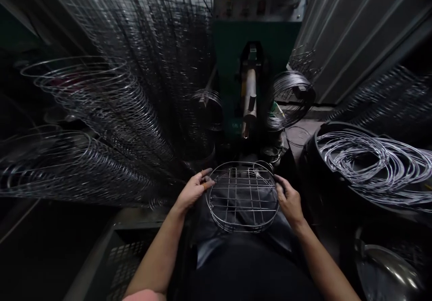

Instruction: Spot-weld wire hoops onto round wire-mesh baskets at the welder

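A round wire basket (243, 196) with a grid bottom and a ring rim rests over my lap, just below a green machine. My left hand (195, 188) grips its left rim, fingers pinched around the wire. At the opposite side, my right hand (289, 198) curls its fingers on the right rim. Both hands hold the basket level between them.
The green machine (251, 58) with a red light and a hanging cylindrical arm (249, 105) stands straight ahead. Long stacks of wire rings (101, 107) fill the left side. A black tub (340, 170) with loose wire rings (378, 161) sits at right; a metal bowl (388, 265) lies bottom right.
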